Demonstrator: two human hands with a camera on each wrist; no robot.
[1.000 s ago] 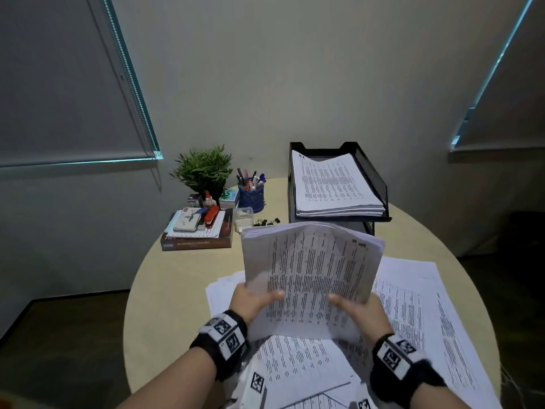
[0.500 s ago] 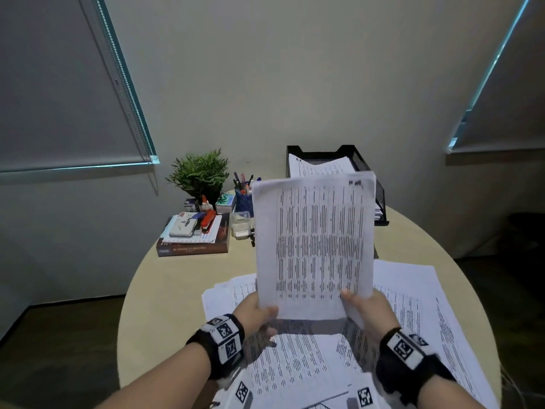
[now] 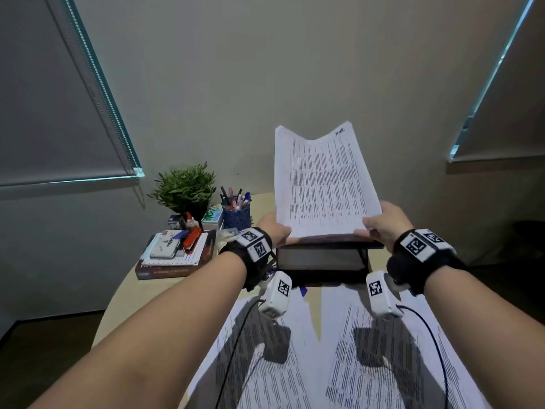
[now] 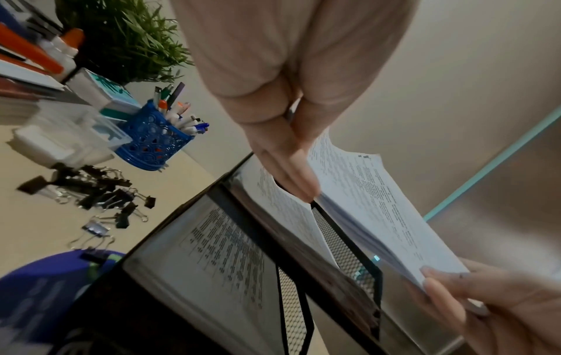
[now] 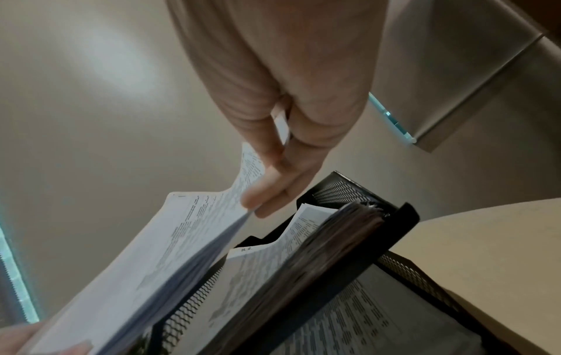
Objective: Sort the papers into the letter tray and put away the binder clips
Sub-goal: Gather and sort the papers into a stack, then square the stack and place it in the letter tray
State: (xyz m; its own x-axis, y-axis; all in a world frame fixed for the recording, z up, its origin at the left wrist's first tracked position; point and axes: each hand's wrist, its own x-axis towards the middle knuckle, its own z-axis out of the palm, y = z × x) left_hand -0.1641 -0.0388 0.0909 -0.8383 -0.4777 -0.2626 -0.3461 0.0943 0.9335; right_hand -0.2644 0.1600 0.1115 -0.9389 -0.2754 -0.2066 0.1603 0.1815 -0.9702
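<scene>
I hold a thick stack of printed papers (image 3: 321, 184) tilted up over the black mesh letter tray (image 3: 321, 258). My left hand (image 3: 277, 231) pinches its near left corner and my right hand (image 3: 380, 222) pinches the near right corner. The left wrist view shows the left fingers (image 4: 288, 168) on the stack (image 4: 379, 211), above the tray (image 4: 294, 300), whose two tiers hold sheets. In the right wrist view my right hand (image 5: 273, 187) grips the stack's edge (image 5: 152, 264) over the tray rim (image 5: 403, 216). Several black binder clips (image 4: 91, 189) lie loose on the table, left of the tray.
Loose printed sheets (image 3: 368, 349) cover the near part of the round table (image 3: 141, 290). At the back left stand a potted plant (image 3: 185, 187), a blue pen cup (image 3: 236, 216) and a book topped with desk items (image 3: 174, 255). A clear plastic box (image 4: 60, 141) sits near the clips.
Both hands have carried the stack forward and up, from over the loose sheets to above the letter tray. My view has moved closer to the tray.
</scene>
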